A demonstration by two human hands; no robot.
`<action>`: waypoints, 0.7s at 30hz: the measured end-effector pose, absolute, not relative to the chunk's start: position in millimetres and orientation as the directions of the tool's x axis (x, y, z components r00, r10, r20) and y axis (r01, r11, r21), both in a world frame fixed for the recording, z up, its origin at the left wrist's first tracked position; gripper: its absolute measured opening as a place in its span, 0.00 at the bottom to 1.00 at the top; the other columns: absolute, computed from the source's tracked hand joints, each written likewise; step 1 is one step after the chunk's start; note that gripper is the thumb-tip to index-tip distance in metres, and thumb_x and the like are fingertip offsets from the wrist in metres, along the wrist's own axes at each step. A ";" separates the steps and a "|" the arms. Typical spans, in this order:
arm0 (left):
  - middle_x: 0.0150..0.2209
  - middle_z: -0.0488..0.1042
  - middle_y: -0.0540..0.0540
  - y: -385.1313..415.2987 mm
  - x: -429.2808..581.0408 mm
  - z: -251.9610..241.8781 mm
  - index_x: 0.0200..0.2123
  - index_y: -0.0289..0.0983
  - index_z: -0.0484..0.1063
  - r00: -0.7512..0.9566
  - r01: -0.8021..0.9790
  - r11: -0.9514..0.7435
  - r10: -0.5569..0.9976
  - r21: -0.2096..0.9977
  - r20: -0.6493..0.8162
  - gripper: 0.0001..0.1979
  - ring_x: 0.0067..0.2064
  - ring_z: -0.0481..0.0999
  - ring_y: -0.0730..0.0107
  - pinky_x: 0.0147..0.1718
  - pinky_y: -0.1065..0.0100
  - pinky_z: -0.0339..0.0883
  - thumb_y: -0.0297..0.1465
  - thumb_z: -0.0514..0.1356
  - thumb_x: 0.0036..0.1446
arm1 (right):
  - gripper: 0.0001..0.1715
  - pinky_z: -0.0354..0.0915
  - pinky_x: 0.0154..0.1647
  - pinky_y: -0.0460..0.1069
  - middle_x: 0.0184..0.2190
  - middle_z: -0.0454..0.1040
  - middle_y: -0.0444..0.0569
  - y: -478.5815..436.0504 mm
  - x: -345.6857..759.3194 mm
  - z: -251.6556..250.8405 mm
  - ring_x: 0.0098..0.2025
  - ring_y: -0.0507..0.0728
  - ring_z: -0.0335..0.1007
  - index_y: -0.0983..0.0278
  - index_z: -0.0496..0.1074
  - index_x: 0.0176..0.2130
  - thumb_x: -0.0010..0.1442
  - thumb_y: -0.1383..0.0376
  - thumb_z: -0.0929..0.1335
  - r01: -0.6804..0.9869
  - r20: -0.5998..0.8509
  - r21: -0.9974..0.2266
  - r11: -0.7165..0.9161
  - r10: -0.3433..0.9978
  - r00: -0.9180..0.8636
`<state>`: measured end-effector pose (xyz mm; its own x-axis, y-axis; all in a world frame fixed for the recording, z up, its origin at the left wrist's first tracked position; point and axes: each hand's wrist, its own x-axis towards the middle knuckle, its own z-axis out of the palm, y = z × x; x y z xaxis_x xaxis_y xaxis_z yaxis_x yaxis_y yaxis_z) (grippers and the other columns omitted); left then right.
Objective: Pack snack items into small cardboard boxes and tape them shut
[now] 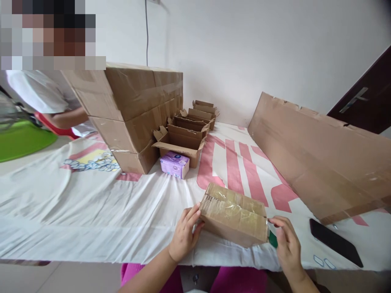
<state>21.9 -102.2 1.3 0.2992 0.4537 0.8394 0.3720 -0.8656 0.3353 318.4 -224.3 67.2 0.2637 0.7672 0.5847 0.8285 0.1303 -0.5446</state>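
A small taped cardboard box [233,213] lies near the table's front edge. My left hand [183,236] presses against its left end, fingers curled round the corner. At the box's right end, my right hand [287,242] pinches something green [273,240], partly hidden behind the fingers. Clear tape covers the box top.
Large stacked cartons [128,110] stand at the back left, with a row of open small boxes [183,138] beside them and a purple pack [174,164] in front. A flat cardboard sheet [317,154] leans at the right. A black phone [336,242] lies near it. Another person [51,101] sits at far left.
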 end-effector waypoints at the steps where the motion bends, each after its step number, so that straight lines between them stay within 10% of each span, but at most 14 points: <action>1: 0.57 0.66 0.33 -102.7 22.0 0.8 0.65 0.40 0.48 0.295 0.368 -0.868 0.450 0.334 0.843 0.35 0.58 0.66 0.56 0.48 0.54 0.70 0.18 0.57 0.57 | 0.12 0.67 0.43 0.56 0.41 0.69 0.53 -227.5 310.6 71.2 0.44 0.61 0.67 0.61 0.68 0.42 0.63 0.57 0.62 0.836 0.597 -0.531 0.139 0.762 0.253; 9: 0.58 0.59 0.31 -108.0 18.3 -0.9 0.62 0.40 0.49 0.218 0.224 -0.837 0.543 0.499 0.811 0.29 0.53 0.68 0.60 0.41 0.60 0.73 0.20 0.52 0.59 | 0.11 0.68 0.45 0.61 0.42 0.72 0.49 -233.6 295.1 87.4 0.49 0.64 0.67 0.53 0.72 0.38 0.56 0.69 0.68 0.807 0.602 -0.352 0.473 0.775 -0.192; 14: 0.49 0.63 0.37 -109.8 18.6 -0.2 0.55 0.38 0.55 0.183 0.164 -0.750 0.662 0.641 0.727 0.20 0.40 0.71 0.71 0.40 0.61 0.71 0.20 0.49 0.61 | 0.12 0.67 0.46 0.64 0.41 0.73 0.51 -235.3 310.5 78.8 0.50 0.66 0.67 0.55 0.69 0.41 0.56 0.70 0.66 0.781 0.618 -0.407 0.473 0.773 -0.146; 21: 0.44 0.67 0.41 -106.5 17.1 2.7 0.47 0.38 0.61 0.166 0.215 -0.554 0.832 0.804 0.529 0.12 0.42 0.69 0.67 0.40 0.62 0.68 0.25 0.51 0.60 | 0.18 0.65 0.46 0.64 0.47 0.73 0.54 -241.4 323.0 73.5 0.55 0.71 0.62 0.54 0.69 0.41 0.53 0.49 0.69 0.803 0.543 -0.352 0.481 0.803 -0.243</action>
<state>17.1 -106.5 2.7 0.1660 0.8321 0.5292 0.2153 -0.5543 0.8040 323.0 -241.4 73.5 -0.2435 0.8034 0.5434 0.8028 0.4813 -0.3518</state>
